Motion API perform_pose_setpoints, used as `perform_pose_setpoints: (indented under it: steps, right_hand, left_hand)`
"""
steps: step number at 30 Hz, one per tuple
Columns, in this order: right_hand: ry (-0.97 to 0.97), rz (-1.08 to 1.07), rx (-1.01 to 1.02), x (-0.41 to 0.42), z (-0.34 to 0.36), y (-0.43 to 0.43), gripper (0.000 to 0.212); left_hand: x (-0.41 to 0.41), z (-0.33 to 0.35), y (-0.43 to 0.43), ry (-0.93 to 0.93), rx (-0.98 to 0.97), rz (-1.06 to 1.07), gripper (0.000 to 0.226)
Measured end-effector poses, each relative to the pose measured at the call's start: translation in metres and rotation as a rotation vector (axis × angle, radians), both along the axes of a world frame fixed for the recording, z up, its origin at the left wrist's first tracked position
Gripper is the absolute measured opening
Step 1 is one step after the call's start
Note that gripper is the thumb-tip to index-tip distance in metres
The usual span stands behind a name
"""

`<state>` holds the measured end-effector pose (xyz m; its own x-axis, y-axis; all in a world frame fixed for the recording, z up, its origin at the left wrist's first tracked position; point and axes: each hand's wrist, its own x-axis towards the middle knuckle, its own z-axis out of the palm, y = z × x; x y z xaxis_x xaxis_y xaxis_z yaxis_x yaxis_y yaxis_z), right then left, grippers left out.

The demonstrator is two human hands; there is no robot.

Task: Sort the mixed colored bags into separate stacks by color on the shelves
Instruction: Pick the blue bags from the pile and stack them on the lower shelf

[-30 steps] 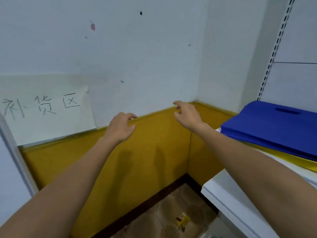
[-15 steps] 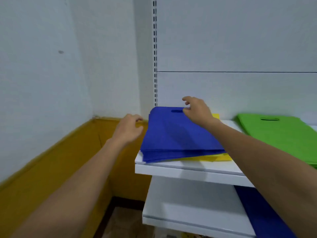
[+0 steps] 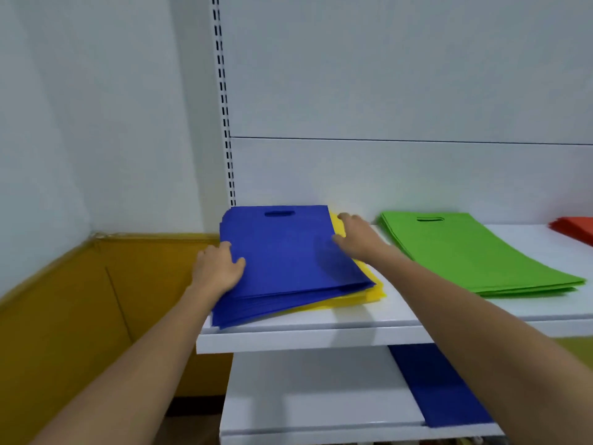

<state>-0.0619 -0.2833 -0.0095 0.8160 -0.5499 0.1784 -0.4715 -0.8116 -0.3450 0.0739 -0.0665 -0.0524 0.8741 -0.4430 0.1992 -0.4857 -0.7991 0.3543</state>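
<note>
Flat blue fabric bags (image 3: 288,258), stacked over flat yellow bags (image 3: 373,294), lie between the hands. The left hand (image 3: 218,268) clasps their left edge, thumb on top. The right hand (image 3: 357,237) lies on the right edge, grip unclear. Beyond it, green bags (image 3: 475,252) look sorted; separating blue from yellow is left.

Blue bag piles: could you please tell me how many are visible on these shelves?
2. One blue pile lies on yellow bags on the upper shelf; the other lies on the lower shelf, partly hidden by the right forearm. More may lie out of view.
</note>
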Motion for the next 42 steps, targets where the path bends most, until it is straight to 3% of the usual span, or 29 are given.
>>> perform_pose_setpoints:
  steps: [3,7,12,19,26,34,39,42]
  right_hand:
    - [0.241,-0.091,-0.059,0.015,-0.028,0.015,0.059]
    - [-0.009,-0.279,-0.125,0.021,-0.044,0.021,0.047]
    - [-0.139,-0.264,-0.15,0.018,-0.045,0.023,0.03]
    - [-0.185,-0.269,-0.259,0.014,-0.043,0.028,0.023]
    - [-0.294,-0.21,-0.288,0.013,-0.048,0.029,0.019]
    - [-0.265,-0.176,-0.219,0.01,-0.042,0.031,0.027]
    - [-0.287,-0.157,-0.136,0.01,-0.036,0.03,0.024]
    - [-0.331,-0.112,-0.187,0.009,-0.033,0.029,0.025]
  left_hand:
    - [-0.009,-0.012,-0.001,-0.094,0.048,0.003,0.044]
    - [-0.009,-0.012,-0.002,-0.139,-0.051,0.02,0.04]
    - [-0.017,-0.012,-0.003,-0.164,-0.151,0.017,0.037]
    - [-0.021,-0.008,-0.005,-0.076,-0.046,0.126,0.044]
    - [-0.009,0.004,-0.009,0.106,-0.218,0.132,0.059]
    - [-0.015,0.004,-0.013,-0.096,-0.181,0.084,0.057]
    - [-0.018,0.003,-0.008,-0.132,-0.298,0.088,0.041]
    - [-0.015,0.002,-0.002,-0.147,-0.413,0.026,0.029]
